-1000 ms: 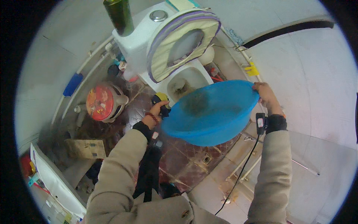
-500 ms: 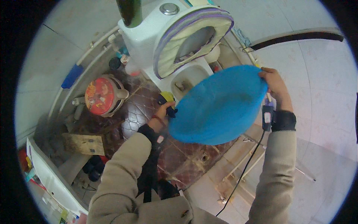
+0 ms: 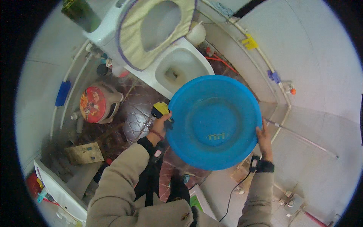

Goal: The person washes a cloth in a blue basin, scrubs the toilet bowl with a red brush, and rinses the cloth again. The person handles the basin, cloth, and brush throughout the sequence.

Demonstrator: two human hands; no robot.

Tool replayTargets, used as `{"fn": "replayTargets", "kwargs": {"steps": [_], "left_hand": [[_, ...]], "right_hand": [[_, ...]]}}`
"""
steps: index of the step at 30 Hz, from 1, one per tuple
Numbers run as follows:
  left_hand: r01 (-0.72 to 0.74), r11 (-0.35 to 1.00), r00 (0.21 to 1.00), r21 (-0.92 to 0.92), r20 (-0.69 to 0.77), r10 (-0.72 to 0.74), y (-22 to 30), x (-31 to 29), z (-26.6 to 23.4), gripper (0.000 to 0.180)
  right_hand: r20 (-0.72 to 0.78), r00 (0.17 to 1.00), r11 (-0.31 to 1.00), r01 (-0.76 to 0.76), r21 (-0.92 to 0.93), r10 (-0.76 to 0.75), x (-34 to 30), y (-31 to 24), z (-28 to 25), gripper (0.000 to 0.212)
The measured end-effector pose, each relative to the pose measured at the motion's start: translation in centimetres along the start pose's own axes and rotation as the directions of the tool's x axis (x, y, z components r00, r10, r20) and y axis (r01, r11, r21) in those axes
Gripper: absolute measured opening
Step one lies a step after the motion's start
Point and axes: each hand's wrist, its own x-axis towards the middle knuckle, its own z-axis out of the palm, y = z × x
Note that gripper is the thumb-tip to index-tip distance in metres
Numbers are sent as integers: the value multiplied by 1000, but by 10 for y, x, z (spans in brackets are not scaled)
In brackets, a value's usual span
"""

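left hand [image 3: 158, 129] pinching the left rim of the blue basin [image 3: 213, 118], right hand [image 3: 265, 141] clasping its right rim; up it hangs, over tiled floor [image 3: 138, 115], by the toilet's [image 3: 151, 77] front edge!

Blue basin [image 3: 213, 119]: tilted earlier, now nearly level, murk inside gone. Right hand [image 3: 264, 142]: moved lower. Toilet bowl [image 3: 188, 66]: dark clump [image 3: 173, 73] smaller.

I see beige woolly sleeves [image 3: 121, 170] with black fabric cuffs [image 3: 267, 166]. A dark-red beaded bracelet [image 3: 157, 134] sits beside the left one, a thin black cable [image 3: 231, 196] at the right.
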Motion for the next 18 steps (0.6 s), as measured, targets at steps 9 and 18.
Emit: {"fn": "replayTargets", "kwargs": {"steps": [9, 18], "left_hand": [[-8, 893, 998, 450, 54, -19, -123, -6, -9, 37], [145, 612, 981, 777, -30, -193, -299, -18, -69, 33]], "right_hand": [[85, 708, 608, -656, 447, 701, -213, 296, 43, 52], [32, 665, 514, -606, 607, 747, -320, 541, 161, 44]]}}
